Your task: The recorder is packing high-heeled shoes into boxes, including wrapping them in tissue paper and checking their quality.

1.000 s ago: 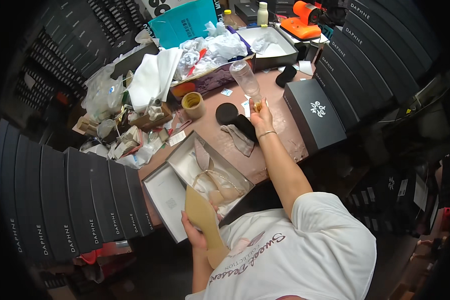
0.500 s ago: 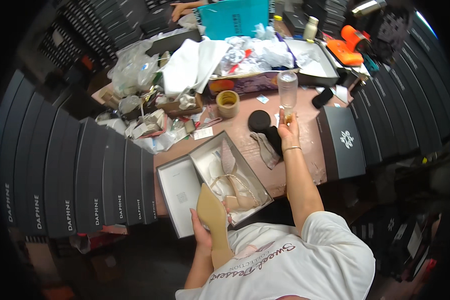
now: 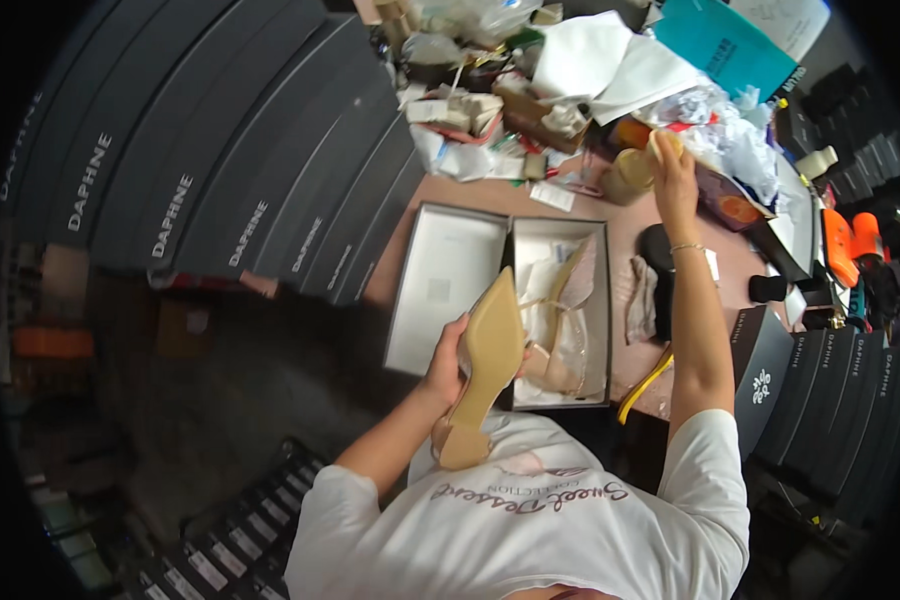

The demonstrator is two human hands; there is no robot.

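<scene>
Left hand [image 3: 448, 362] low, close to torso, fingers curled shut in grip, thumb side toward body. Left forearm bare, bent at elbow, running down-left into white short sleeve. Right arm stretched nearly straight, up and away from body, forearm bare, thin bracelet on wrist. Right hand [image 3: 673, 172] at far reach, fingers [image 3: 667, 150] bunched together around something small; whether closed fully cannot tell. Hands well apart.

Bright, even light falls on the cluttered centre and upper right of the frame. The lower left lies dim and soft. Edges bend strongly and fade to a black rim.
</scene>
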